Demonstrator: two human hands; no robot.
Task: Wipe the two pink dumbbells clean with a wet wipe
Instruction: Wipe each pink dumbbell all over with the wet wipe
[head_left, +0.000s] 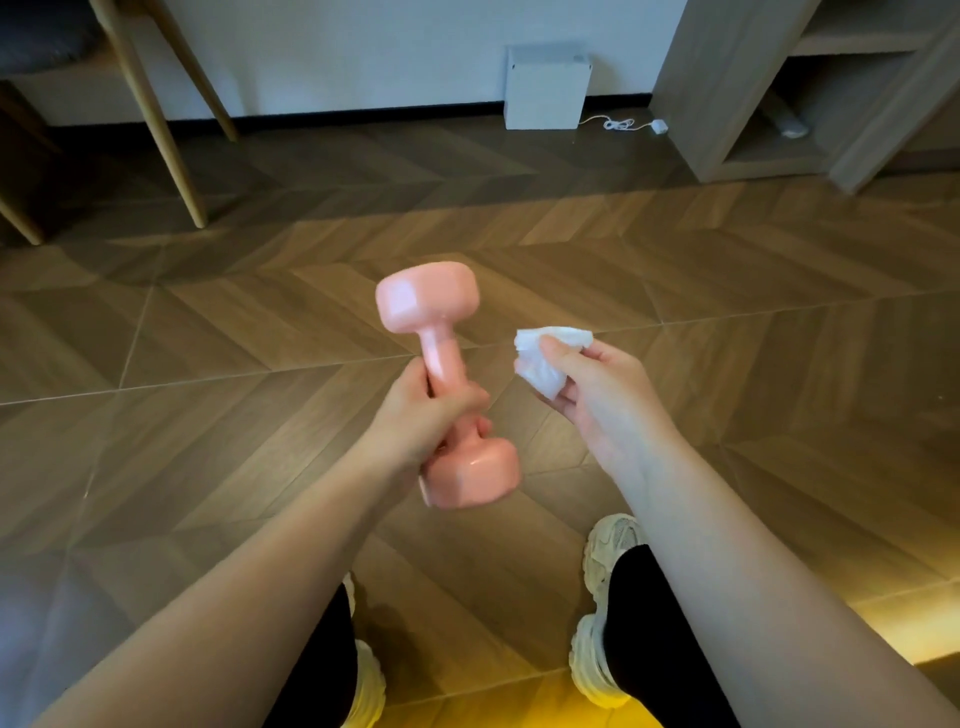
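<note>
I'm looking down into a room in somebody's home: herringbone wood floor (727, 291), slim wooden chair legs (171, 135) off to the left. Against the white wall (363, 52) sits a white box (545, 88) with a cable (618, 124) trailing beside an open shelf unit (769, 104).

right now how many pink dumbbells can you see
1. The pink dumbbell is held up over the floor, with the left hand gripping its handle. The right hand holds only the wet wipe. A second dumbbell isn't in view.
</note>
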